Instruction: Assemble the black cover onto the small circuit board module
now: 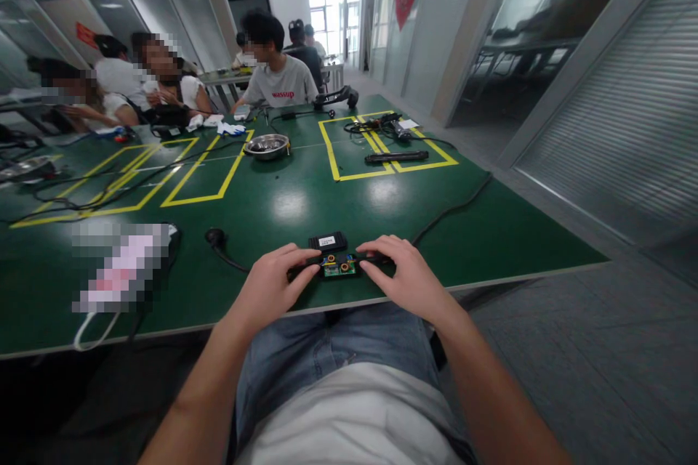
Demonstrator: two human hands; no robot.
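A small green circuit board with copper-wound coils lies near the table's front edge, between my hands. My left hand is closed at its left end, thumb and forefinger around a black cable. The cable with a black plug comes out on that hand's far side. At the board's right end, my right hand pinches another black cable, which runs back across the table to the right. Just behind the board rests a black ribbed casing cover with a white label. The fingers partly hide both cable joints.
The green table carries yellow tape outlines. Further back are a metal bowl, a black bar and tangled cables. A blurred pink item lies at left. Several people sit across the table, one in a white T-shirt.
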